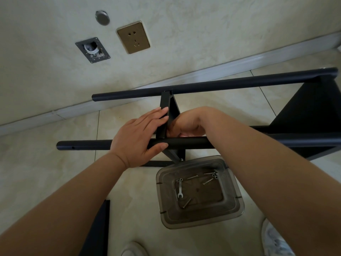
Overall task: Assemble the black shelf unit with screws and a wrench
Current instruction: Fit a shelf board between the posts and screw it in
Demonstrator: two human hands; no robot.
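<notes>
No text, label, brand or number can be read anywhere in the frame. The brass wall socket at upper left shows only its plug holes, without any marking that can be made out.

Both forearms are showing bare, with no sleeves, watch or rings on the left hand or the right hand. The person is wearing light, whitish shoes, showing just below the clear plastic bin.

Head view – looks steeply down, close, perhaps tilted – single camera.
</notes>
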